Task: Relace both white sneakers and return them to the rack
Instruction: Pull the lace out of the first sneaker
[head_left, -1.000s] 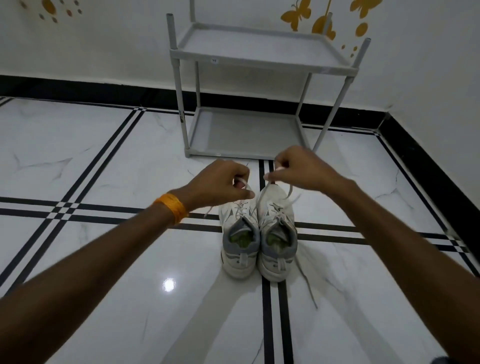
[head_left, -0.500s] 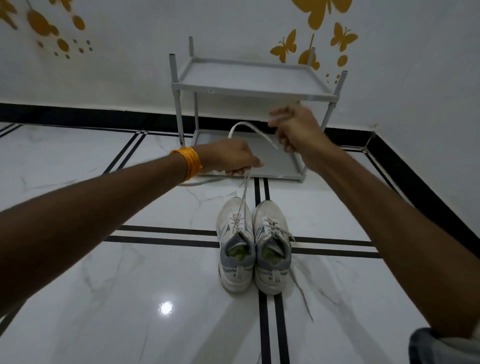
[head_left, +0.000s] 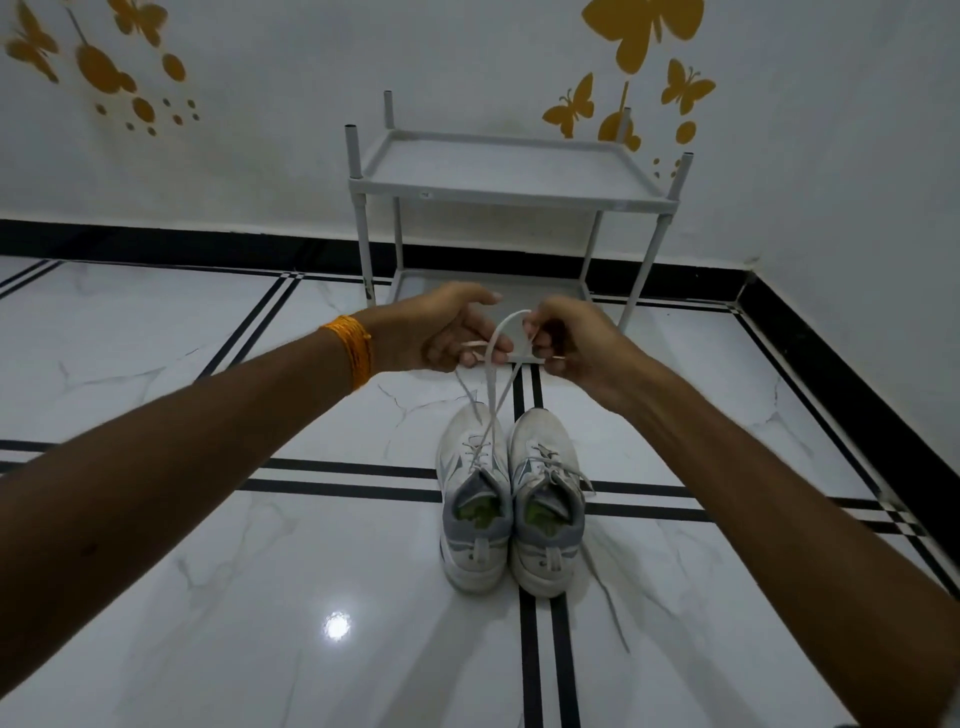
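Two white sneakers stand side by side on the floor, heels toward me: the left sneaker (head_left: 474, 499) and the right sneaker (head_left: 546, 501). A white lace (head_left: 491, 384) rises from the left sneaker's eyelets in two strands that cross, up to my hands, and arcs between them. My left hand (head_left: 447, 332), with an orange band on its wrist, pinches one strand. My right hand (head_left: 576, 345) pinches the other. Both hands hover above the sneakers' toes. The right sneaker's lace (head_left: 605, 587) trails loose on the floor.
A grey two-tier shoe rack (head_left: 511, 200) stands against the wall behind the hands, both shelves bare. White marble floor with black stripes (head_left: 537, 665) all around. A side wall with black skirting (head_left: 852, 395) runs along the right.
My hands were apart and higher, stretching the lace between them; now they have come down and close together, and the strands cross above the left sneaker. The view tilted slightly up.
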